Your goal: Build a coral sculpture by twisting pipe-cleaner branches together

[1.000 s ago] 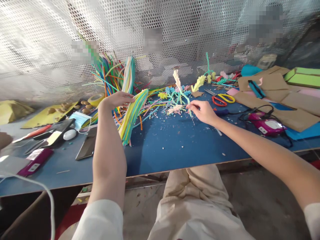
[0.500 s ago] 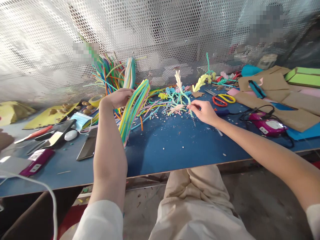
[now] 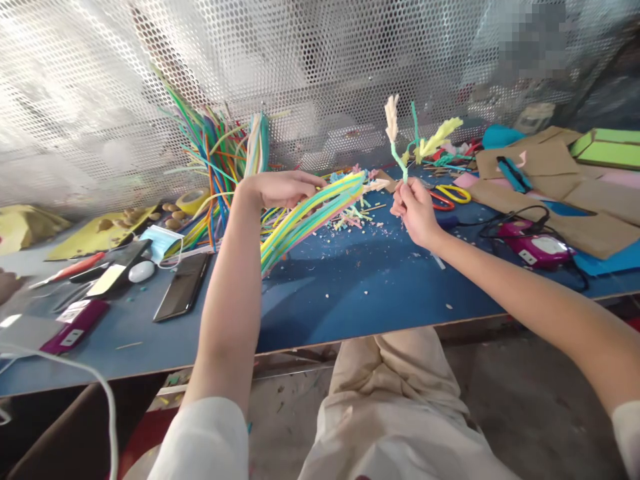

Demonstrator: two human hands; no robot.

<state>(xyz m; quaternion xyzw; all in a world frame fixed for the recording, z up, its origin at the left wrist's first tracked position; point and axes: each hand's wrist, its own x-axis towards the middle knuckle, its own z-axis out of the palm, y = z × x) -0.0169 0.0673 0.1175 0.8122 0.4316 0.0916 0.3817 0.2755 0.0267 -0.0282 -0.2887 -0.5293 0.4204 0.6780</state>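
My left hand (image 3: 290, 190) is closed around a loose bundle of yellow, teal and pink pipe cleaners (image 3: 315, 217). The bundle arches over the blue table and partly hides the fingertips. To the right, my right hand (image 3: 416, 212) pinches the light-green stem of a pipe-cleaner flower (image 3: 399, 157). That stem rises from the fingers to a pale cream tip, and a fuzzy yellow leaf (image 3: 440, 138) shows right behind it; whether both are one piece I cannot tell. Between the hands, small pastel pipe-cleaner pieces (image 3: 353, 217) lie scattered.
Upright pipe cleaners (image 3: 210, 150) stand against the perforated metal screen (image 3: 340, 80). Red and yellow-handled scissors (image 3: 453, 195), a purple power strip (image 3: 537, 247) and cardboard (image 3: 575, 227) are on the right. A phone (image 3: 183, 287), a face mask (image 3: 161, 243) and a white mouse (image 3: 141, 271) lie left.
My left hand has moved right with the bundle, which now leans lower toward the middle. My right hand has risen slightly rightward, lifting the flower stem from the pile.
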